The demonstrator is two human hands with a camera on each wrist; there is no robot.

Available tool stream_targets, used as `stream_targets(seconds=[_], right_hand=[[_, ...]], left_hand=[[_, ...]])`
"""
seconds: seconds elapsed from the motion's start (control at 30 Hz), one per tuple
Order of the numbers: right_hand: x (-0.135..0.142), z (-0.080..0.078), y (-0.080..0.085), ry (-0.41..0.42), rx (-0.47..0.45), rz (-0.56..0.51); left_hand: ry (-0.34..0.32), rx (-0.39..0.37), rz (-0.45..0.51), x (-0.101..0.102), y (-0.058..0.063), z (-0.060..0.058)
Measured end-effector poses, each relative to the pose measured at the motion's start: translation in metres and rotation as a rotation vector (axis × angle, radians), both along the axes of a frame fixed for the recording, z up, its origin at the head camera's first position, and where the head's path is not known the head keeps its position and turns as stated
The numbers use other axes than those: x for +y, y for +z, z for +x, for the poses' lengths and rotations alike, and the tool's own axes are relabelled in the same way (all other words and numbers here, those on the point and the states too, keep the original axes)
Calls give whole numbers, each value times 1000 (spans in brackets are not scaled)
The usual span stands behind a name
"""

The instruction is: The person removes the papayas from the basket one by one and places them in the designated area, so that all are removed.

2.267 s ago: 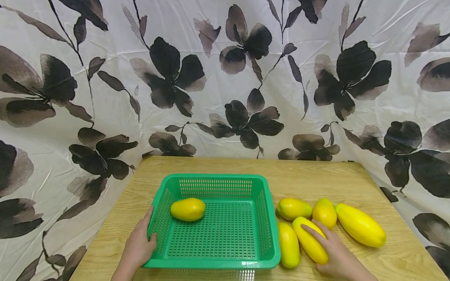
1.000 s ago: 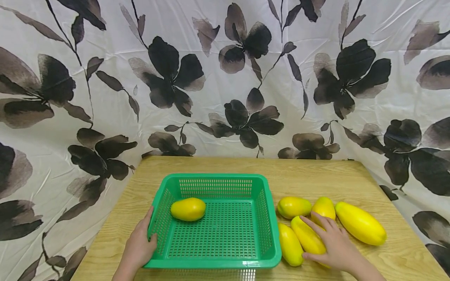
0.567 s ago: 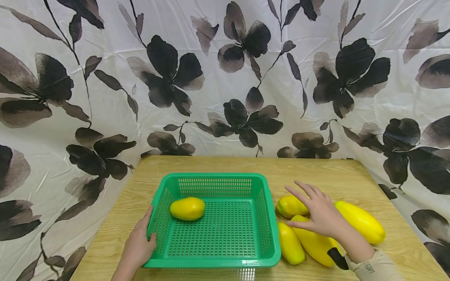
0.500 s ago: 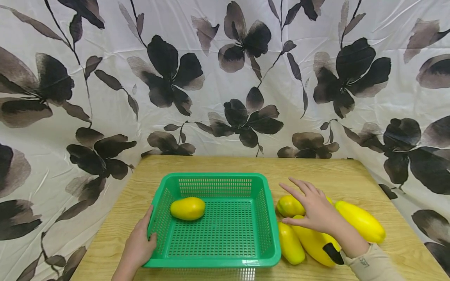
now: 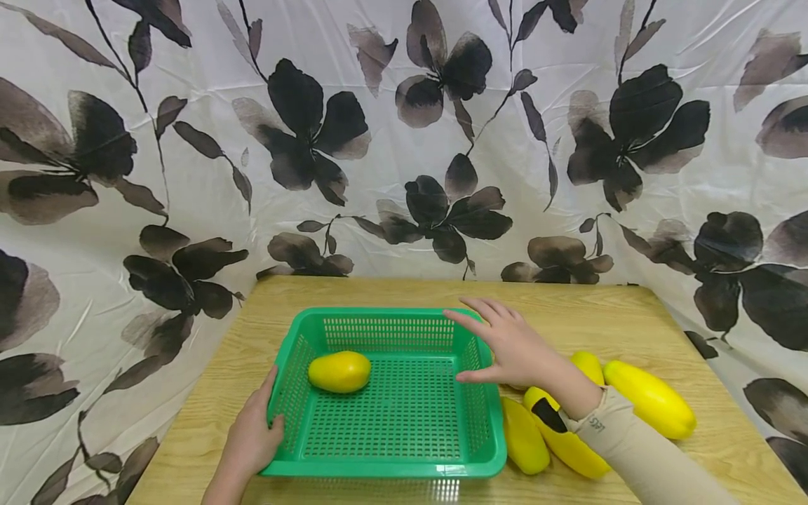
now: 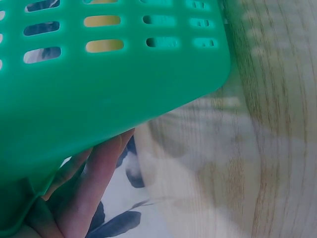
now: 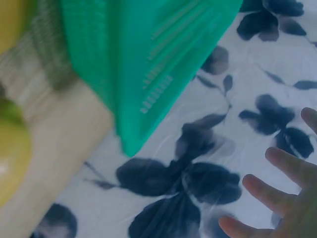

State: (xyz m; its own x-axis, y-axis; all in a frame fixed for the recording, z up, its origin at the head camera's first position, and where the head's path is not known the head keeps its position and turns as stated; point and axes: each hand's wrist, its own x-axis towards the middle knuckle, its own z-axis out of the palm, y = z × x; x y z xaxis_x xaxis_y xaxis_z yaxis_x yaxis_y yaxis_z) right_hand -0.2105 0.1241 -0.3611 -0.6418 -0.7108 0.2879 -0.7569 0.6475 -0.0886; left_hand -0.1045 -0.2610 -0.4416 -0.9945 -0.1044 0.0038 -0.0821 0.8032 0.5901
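Note:
In the head view my left hand [image 5: 250, 436] grips the left rim of the green plastic basket [image 5: 379, 468], thumb over the rim and fingers along the outside. The left wrist view shows those fingers [image 6: 96, 181] under the rim. One yellow oblong fruit [image 5: 339, 372] lies inside, toward the left. My right hand [image 5: 505, 347] hovers over the basket's right rim, fingers spread, holding nothing. Below its wrist, on the table, lie a fruit with a greenish end [image 5: 526, 436] beside the basket and a longer yellow fruit [image 5: 576, 452], partly hidden by the cuff.
Farther right on the wooden table [image 5: 379, 291] lie a large long yellow fruit [image 5: 650, 400] and a smaller one [image 5: 587, 366]. Another fruit is mostly hidden behind my right hand. A white cloth with dark flowers [image 5: 435, 154] hangs behind the table.
My right hand has let go of the long fruit beside the basket, lifted, and moved left over the basket's right rim. That fruit and its neighbour have shifted slightly. My left hand stays put.

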Motion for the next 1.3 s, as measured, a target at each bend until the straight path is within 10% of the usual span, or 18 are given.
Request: stream_targets(seconds=[0.63, 1.3], right_hand=[[-77, -15, 12, 138, 8, 62], [-158, -2, -13, 280, 33, 158]], left_hand=[[2, 24, 0, -1, 1, 0], [16, -22, 9, 9, 2, 13]])
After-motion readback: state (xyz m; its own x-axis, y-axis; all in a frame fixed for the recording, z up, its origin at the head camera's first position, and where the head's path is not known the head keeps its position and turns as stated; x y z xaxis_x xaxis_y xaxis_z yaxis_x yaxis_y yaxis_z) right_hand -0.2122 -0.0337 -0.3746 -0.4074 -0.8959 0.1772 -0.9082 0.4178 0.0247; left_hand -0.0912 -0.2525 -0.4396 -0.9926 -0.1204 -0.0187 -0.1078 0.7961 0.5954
